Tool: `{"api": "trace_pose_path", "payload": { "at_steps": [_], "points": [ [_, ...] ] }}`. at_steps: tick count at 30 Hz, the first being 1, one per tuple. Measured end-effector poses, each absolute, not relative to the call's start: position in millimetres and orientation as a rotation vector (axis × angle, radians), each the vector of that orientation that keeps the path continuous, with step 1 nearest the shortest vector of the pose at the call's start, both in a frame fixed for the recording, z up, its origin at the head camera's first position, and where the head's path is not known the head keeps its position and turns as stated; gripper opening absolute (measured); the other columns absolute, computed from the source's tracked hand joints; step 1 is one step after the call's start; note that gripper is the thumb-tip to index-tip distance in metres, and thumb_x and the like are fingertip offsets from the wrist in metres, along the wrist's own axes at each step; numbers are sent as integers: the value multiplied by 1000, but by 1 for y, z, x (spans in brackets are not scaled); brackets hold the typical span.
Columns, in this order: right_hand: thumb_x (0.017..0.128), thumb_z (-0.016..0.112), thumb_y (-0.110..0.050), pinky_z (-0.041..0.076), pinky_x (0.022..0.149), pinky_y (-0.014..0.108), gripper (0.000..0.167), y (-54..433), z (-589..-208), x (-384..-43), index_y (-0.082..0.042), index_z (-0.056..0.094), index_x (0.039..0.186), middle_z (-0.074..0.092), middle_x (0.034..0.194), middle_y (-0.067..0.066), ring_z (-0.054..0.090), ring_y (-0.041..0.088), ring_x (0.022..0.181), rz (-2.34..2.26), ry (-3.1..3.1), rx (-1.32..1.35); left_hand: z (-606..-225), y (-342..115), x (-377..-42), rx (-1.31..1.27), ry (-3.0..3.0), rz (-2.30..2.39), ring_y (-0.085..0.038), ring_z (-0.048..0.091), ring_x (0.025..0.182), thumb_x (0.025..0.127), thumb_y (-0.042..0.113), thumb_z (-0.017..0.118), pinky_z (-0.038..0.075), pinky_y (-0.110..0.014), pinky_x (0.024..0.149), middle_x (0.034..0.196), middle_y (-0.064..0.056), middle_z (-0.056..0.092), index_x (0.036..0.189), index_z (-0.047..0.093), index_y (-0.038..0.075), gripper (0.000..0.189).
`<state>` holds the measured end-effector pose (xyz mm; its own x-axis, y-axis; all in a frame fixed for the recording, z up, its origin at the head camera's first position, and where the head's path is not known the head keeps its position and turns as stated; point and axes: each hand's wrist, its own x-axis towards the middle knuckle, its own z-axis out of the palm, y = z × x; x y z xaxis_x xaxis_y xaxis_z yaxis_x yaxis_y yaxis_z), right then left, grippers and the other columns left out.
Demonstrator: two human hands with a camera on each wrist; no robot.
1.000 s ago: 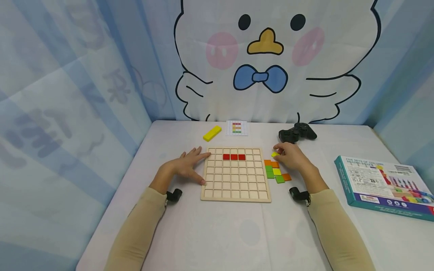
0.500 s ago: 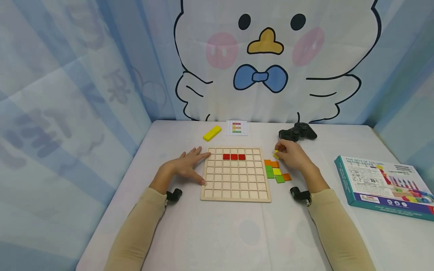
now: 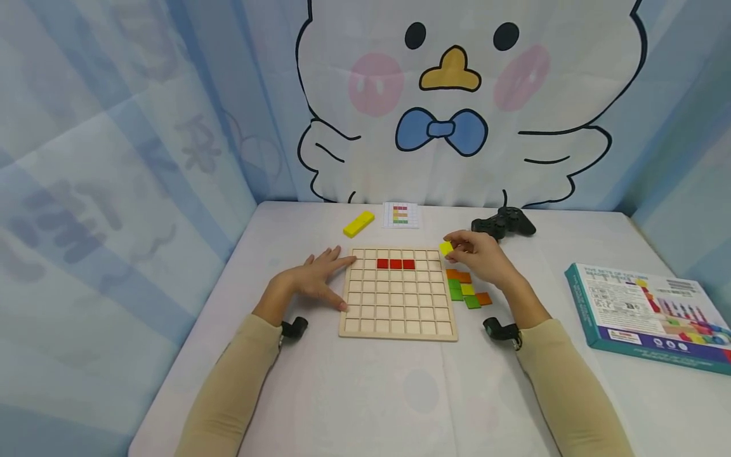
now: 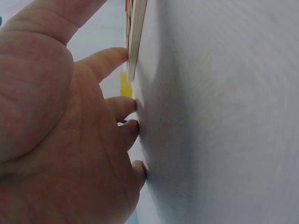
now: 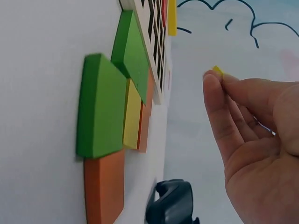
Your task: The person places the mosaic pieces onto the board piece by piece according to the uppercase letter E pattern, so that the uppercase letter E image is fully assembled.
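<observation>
A wooden grid board lies in the middle of the table, with a row of red square tiles in its upper part. My left hand is spread at the board's left side, its thumb and index fingertip touching the frame. Between thumb and fingers my right hand pinches a yellow tile, above the table at the board's upper right corner. In the right wrist view only a corner of this yellow tile shows. Beside the board's right edge lie green tiles, orange tiles and another yellow tile.
Behind the board are a yellow block and a small card with a coloured grid pattern. A black game controller sits behind my right hand. A flat toy box lies at the table's right side.
My right hand has lifted the yellow tile from beyond the loose tiles and carried it left to the board's upper right corner. My left hand stays in place.
</observation>
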<state>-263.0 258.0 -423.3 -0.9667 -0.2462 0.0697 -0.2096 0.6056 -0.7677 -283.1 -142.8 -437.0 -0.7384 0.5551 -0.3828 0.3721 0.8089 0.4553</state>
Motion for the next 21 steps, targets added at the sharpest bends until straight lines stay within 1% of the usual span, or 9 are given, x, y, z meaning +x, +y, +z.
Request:
{"api": "trace_pose_path", "payload": {
  "at_steps": [3,7,14,21],
  "points": [
    [99,70,-8,56,76,20,35,250,-422,-261,-3,66,134,71,108,14,67,26,96,-1299,2808,-423,-436,-142,-282,689,2479,483,-31,-11,163,76,61,86,-8,-58,130,176,-11,-9,168,18,31,118],
    [97,74,-12,53,74,18,31,238,-420,-259,-5,70,127,70,108,12,61,25,92,-1251,2848,-472,-436,-142,-282,683,2482,483,-32,-11,163,76,61,86,-8,-58,130,176,-11,-9,168,18,32,118],
    [96,76,-14,52,76,25,29,218,-418,-258,-3,73,123,72,103,9,61,23,88,-1228,2818,-612,-437,-141,-282,684,2483,487,-33,-11,163,76,61,86,-8,-59,130,176,-12,-8,168,18,31,118],
    [95,77,-14,53,78,30,29,201,-418,-265,-6,73,122,70,101,7,60,22,88,-1166,2763,-668,-436,-142,-282,678,2481,485,-32,-12,163,76,61,86,-8,-58,130,176,-11,-9,168,19,31,118]
  ]
}}
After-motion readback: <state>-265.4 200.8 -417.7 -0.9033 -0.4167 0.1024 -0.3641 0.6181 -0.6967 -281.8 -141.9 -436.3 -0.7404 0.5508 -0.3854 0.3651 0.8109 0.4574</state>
